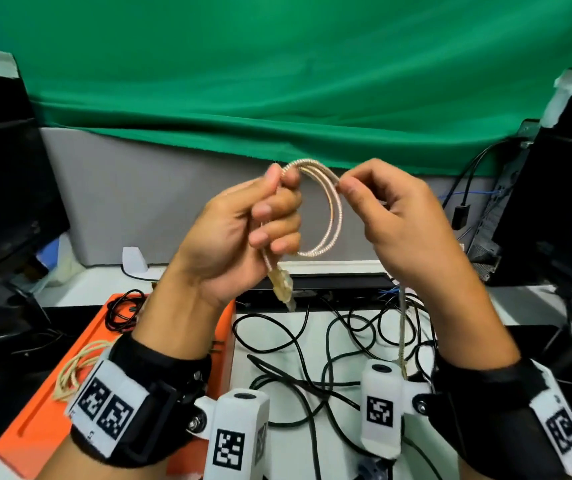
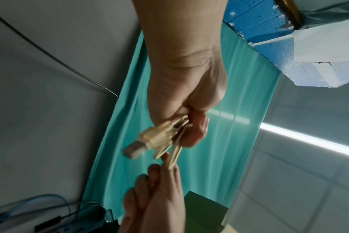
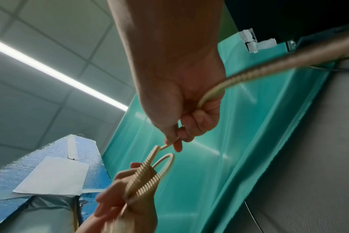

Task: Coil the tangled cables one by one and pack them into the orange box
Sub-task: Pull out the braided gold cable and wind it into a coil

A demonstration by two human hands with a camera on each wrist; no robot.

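Gold cable (image 1: pixel 333 216) held in loops above the desk by both hands.

Head view: the looped cable is gripped in the curled fingers of the left hand (image 1: pixel 243 237), its clear plug (image 1: pixel 282 285) hanging below; the loop's far side is pinched by the right hand (image 1: pixel 392 216), from which the free end hangs down. The orange box (image 1: pixel 70 386), at lower left, is seen to contain two coiled cables; black cables (image 1: pixel 312 355) lie tangled on the white desk (image 1: pixel 527 306). Left wrist view: the plug (image 2: pixel 147 141) and gold strands are shown clamped under the left hand (image 2: pixel 185 94). Right wrist view: the cable (image 3: pixel 213 93) is shown running through the closed right hand (image 3: pixel 181 97) to the loops (image 3: pixel 147 176).
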